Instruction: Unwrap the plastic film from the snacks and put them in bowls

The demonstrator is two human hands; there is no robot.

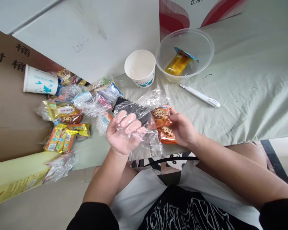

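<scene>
Two orange cookie packets [161, 117], printed with chocolate-chip cookies, lie one below the other in the fingers of my right hand [185, 129]. Crinkled clear plastic bag [156, 99] spreads from these packets across to my left hand [127, 129]. The left fingers are curled, palm up, with the film wrapped over and between them; whether they are inside the bag or only gripping it I cannot tell. Beneath the plastic lies a dark flat object [134, 108], mostly covered.
A white paper cup [144, 76] stands ahead, beside a clear plastic bowl [206, 60] holding a yellow packet [179, 64]. A white utility knife [199, 95] lies to the right. Several bagged snacks [64, 110] and a tipped paper cup [40, 81] are at left, against cardboard boxes [12, 111].
</scene>
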